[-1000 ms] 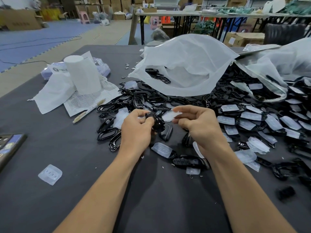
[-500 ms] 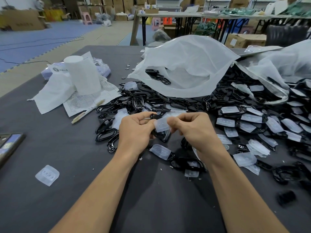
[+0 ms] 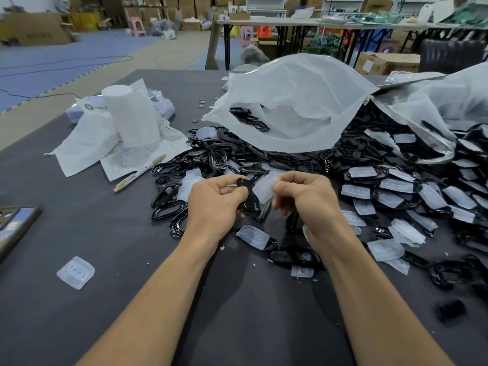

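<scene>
1. since the earlier frame the clear pad (image 3: 265,190) has slid a little right, off the black shell (image 3: 249,204), which now shows more.
2. the dark tabletop (image 3: 79,233) carries everything; its near edge is out of frame.
3. a white bag (image 3: 303,101) toward the far edge covers part of the black pile (image 3: 290,159).
4. the left hand (image 3: 214,204) curls round the shell above the tabletop's middle, and its fingers hide the shell's left half.
5. the right hand (image 3: 309,202) pinches the pad just beside the shell; whether the two touch is unclear.
6. a phone (image 3: 15,225) is cut off at the left edge.
</scene>
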A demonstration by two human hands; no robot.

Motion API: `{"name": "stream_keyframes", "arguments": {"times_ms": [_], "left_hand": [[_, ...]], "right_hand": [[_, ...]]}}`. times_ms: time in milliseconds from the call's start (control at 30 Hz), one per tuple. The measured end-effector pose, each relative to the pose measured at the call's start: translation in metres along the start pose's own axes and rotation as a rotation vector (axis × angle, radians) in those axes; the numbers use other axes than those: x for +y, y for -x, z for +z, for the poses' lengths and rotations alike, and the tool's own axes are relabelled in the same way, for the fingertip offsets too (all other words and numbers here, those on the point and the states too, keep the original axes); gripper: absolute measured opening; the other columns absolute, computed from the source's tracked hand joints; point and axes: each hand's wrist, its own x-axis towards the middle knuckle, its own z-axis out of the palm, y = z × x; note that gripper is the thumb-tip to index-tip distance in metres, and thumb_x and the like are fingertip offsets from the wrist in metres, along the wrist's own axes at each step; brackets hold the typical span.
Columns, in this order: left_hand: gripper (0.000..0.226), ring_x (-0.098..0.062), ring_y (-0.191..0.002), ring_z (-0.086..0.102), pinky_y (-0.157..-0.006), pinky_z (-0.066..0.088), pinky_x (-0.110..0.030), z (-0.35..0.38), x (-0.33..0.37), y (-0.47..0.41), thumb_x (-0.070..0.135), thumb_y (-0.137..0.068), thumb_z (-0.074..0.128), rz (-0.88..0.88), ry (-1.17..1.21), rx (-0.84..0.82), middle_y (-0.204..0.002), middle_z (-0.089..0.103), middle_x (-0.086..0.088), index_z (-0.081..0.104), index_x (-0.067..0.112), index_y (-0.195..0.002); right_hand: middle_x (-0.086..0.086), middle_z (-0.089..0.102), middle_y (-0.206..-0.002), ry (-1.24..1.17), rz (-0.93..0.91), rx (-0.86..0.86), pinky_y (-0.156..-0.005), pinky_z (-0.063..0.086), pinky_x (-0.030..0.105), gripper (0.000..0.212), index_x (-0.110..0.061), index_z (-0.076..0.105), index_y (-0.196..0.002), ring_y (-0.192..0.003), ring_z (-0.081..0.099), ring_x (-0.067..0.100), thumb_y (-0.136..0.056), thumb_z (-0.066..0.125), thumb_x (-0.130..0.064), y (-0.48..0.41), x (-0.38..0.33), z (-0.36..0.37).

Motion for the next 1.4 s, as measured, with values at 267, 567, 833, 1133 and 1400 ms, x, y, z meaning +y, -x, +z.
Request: {"name": "stream_keyframes", "arguments": {"times_ms": [267,567,833,1133,1400], "left_hand": [[0.017,-0.025,-0.071,0.074,-0.063,0.063,-0.037,-0.001,0.001,0.004,0.011,-0.090,0.080,0.019,-0.005,-0.123,-0.084,0.081,-0.007,0.083,0.020,-0.105],[0.035,-0.014,-0.063,0.072,-0.057,0.059,-0.025,0.003,0.003,0.006,-0.005,-0.095,0.064,0.001,0.099,-0.240,-0.080,0.079,-0.009,0.085,0.023,-0.097],[0.039,-0.016,-0.066,0.072,-0.063,0.061,-0.028,0.004,0.004,0.006,-0.012,-0.094,0.054,-0.021,0.125,-0.299,-0.076,0.074,-0.009,0.083,0.012,-0.102],[0.032,-0.022,-0.072,0.073,-0.065,0.064,-0.033,0.000,0.010,0.011,-0.010,-0.088,0.064,-0.021,0.173,-0.290,-0.090,0.079,-0.016,0.083,0.012,-0.101],[0.028,-0.016,-0.068,0.076,-0.055,0.057,-0.021,0.002,0.014,0.010,-0.012,-0.092,0.061,-0.093,0.284,-0.160,-0.086,0.078,-0.009,0.076,0.008,-0.105]], "right_hand": [[-0.002,0.069,-0.057,0.468,-0.133,-0.016,-0.055,0.045,0.021,0.019,-0.020,0.075,-0.066,-0.052,0.058,0.008,-0.084,0.077,-0.024,0.004,0.005,0.006],[-0.019,0.065,-0.052,0.626,-0.330,0.200,-0.054,0.045,0.018,0.022,-0.026,0.073,-0.062,-0.051,0.062,0.005,-0.077,0.087,-0.031,0.008,0.007,0.011],[-0.016,0.066,-0.057,0.672,-0.357,0.249,-0.062,0.055,0.032,0.018,-0.026,0.072,-0.067,-0.057,0.063,0.009,-0.076,0.087,-0.027,0.005,0.010,0.012],[-0.010,0.070,-0.064,0.620,-0.411,0.288,-0.069,0.058,0.037,0.012,-0.026,0.077,-0.081,-0.064,0.068,0.014,-0.076,0.088,-0.025,0.007,0.011,0.016],[-0.017,0.074,-0.068,0.362,-0.221,0.256,-0.063,0.054,0.019,0.009,-0.030,0.078,-0.083,-0.064,0.070,0.000,-0.078,0.085,-0.033,0.002,0.015,0.014]]}}
